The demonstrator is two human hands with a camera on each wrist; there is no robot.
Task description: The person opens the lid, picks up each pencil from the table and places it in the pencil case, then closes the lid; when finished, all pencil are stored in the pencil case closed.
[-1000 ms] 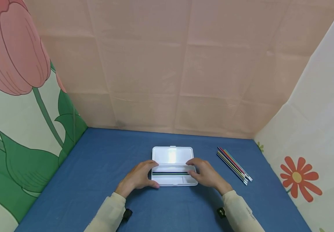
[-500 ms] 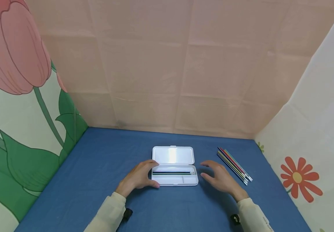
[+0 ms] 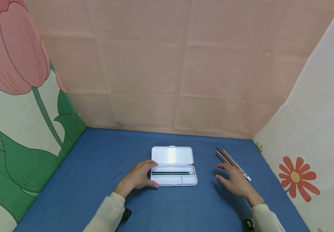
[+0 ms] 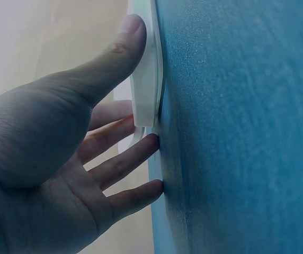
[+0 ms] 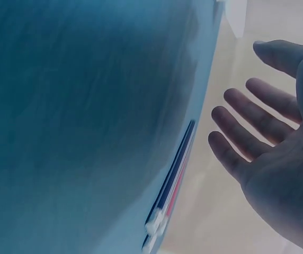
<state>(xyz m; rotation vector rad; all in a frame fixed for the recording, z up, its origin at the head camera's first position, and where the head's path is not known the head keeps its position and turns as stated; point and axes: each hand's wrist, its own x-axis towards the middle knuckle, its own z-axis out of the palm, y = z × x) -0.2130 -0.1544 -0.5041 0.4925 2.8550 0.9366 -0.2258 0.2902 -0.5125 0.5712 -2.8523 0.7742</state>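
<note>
You have case (image 3: 174,167) in smooth, glossy plastic. Under case, desk (image 3: 167,206): matt, cloth-like. Right of case, pencils (image 3: 230,158): smooth. Behind case, creased backdrop (image 3: 170,71).

"What's hidden from you?"
"My right hand (image 3: 236,183) covers part of the loose pencils (image 3: 231,160), and my left hand (image 3: 137,176) covers bits of the left side of the white case (image 3: 167,181)."
"And the pencils inside (image 3: 171,173)?"
"Too small to count. In my right wrist view, the loose ones' near ends blur. The head view's near edge cuts off my left sleeve (image 3: 106,212) and right sleeve (image 3: 267,219)."
</note>
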